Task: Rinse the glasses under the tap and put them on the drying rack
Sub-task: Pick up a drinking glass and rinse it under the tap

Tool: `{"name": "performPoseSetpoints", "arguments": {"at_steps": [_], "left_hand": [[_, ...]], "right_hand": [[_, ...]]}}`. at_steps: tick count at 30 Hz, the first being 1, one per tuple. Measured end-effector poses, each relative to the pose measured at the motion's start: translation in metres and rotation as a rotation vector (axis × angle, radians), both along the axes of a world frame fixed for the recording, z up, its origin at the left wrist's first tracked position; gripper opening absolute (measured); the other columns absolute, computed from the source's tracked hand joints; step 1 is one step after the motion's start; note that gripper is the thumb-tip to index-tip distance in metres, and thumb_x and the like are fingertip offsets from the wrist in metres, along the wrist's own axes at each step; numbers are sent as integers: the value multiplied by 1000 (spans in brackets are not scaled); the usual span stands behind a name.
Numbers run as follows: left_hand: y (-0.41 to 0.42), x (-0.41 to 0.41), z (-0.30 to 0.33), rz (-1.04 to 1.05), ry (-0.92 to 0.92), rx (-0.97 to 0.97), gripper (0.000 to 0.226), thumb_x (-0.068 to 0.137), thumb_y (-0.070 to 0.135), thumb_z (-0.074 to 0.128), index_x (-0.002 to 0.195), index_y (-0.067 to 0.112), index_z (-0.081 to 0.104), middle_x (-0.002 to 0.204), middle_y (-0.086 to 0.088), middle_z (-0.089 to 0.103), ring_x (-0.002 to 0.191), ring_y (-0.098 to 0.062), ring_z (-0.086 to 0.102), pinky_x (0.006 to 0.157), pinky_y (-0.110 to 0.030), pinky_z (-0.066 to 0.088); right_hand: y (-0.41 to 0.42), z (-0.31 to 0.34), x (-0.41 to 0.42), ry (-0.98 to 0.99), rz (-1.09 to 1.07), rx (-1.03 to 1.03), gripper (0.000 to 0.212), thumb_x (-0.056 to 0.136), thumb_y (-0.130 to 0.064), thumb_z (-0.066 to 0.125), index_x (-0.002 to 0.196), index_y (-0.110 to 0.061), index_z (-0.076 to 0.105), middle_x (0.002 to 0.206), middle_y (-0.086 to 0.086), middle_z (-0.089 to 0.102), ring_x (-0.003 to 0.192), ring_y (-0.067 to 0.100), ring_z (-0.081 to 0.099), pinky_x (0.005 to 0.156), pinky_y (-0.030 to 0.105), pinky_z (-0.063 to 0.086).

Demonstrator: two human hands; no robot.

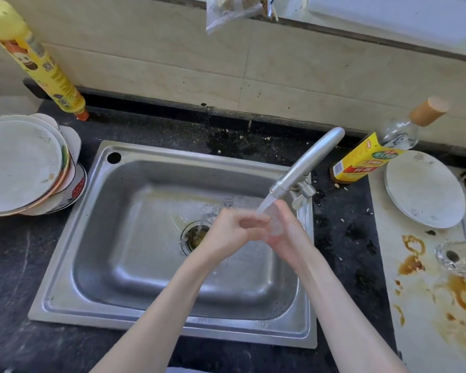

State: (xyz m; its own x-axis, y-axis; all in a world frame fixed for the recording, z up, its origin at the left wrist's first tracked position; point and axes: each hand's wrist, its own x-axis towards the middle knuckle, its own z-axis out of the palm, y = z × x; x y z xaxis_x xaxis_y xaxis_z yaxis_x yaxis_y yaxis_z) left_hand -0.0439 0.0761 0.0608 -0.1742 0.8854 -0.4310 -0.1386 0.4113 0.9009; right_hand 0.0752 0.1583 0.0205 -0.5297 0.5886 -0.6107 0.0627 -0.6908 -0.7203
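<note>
Small clear glass sits between both hands under the silver tap's running water, above the steel sink. Left hand fingers curl round it; right hand cups it from beneath.

A steel sink sits sunk in a dark speckled countertop, with beige wall tiles behind it, a window ledge above those, and a stained pale board to its right.
</note>
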Motion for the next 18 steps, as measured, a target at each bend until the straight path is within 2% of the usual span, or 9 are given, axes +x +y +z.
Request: {"name": "performPoseSetpoints", "arguments": {"at_steps": [3,5,6,8,11,13,15,17,18], "left_hand": [[5,-12,4,37,-633,-36,32,83,15,59,112,5,65,109,-13,68,101,-23,66,93,-34,51],[5,-16,2,68,-817,-1,38,84,15,57,118,0,61,118,-18,63,109,-28,62,95,-38,50],[3,-15,0,54,-773,22,39,83,14,57,119,0,61,118,-17,64,110,-28,61,93,-37,51],[-2,-15,-5,14,-519,33,31,83,10,62,113,4,66,110,-10,69,105,-22,64,87,-28,51],[-5,-14,-12,-85,145,58,18,79,6,70,94,14,74,91,10,71,85,4,65,84,-19,48],[-2,-10,-13,-149,384,91,18,75,6,73,89,16,75,84,14,69,75,12,61,84,-21,49],[3,-7,-7,-163,242,91,22,75,2,71,92,17,75,88,7,72,82,4,65,87,-27,50],[7,-11,0,-185,-175,38,34,73,-3,67,104,11,70,101,-6,71,100,-15,66,92,-33,49],[8,-13,1,-194,-422,17,44,68,-3,67,111,5,65,109,-12,68,107,-24,63,97,-36,47]], "right_hand": [[-5,5,0,191,-55,40,28,89,-29,49,97,-9,66,81,6,70,72,16,66,62,25,51],[-2,12,-3,249,-68,11,21,81,-26,51,94,-15,63,78,3,67,70,14,64,62,25,50],[1,14,-2,228,-43,6,22,82,-28,49,96,-14,60,79,4,66,70,15,63,62,26,50],[6,16,-2,110,6,-37,33,92,-41,43,94,-13,59,83,10,66,71,19,62,63,29,48],[11,8,2,-78,-12,-221,46,91,-55,44,97,-14,64,83,9,71,73,21,66,68,35,51],[5,2,6,-100,-16,-268,46,91,-53,45,107,-13,62,88,9,71,76,22,67,67,34,54],[-2,-6,8,-73,-63,-188,48,93,-47,42,119,-8,57,105,16,68,89,29,66,73,35,55],[-7,-12,9,1,-98,-72,55,91,-42,47,130,-3,46,122,25,58,105,38,59,79,38,52],[-9,-11,9,53,-113,-30,57,88,-40,50,130,-2,44,123,27,56,104,39,57,77,38,52]]}}
